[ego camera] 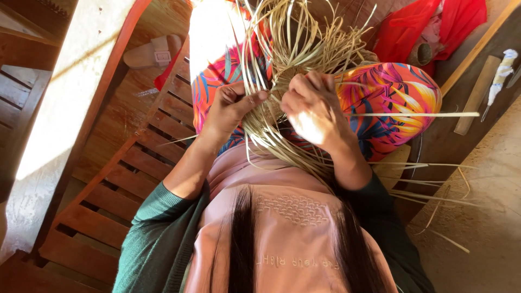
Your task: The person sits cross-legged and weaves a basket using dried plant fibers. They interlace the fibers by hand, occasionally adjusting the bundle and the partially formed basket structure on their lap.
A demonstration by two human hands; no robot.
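Head view, looking down at a seated person weaving; the left hand (230, 106) pinches a few pale straw strips (304, 49) between thumb and fingers, seemingly to keep them taut and separate from the rest; the right hand (312, 106) is curled shut over the woven core (287, 73) of the piece, pressing it where the strands cross, which appears to steady the work; the two hands sit close together, just apart, with loose strips fanning outward and trailing down past the lap; the piece rests over the knees, clad in bright patterned fabric (391, 103); the person sits on a slatted wooden bench (135, 163); a red cloth (434, 24) lies beyond the knees; a pale sandal (154, 51) lies on the plank floor; a wrapped tool (502, 73) lies at far right.
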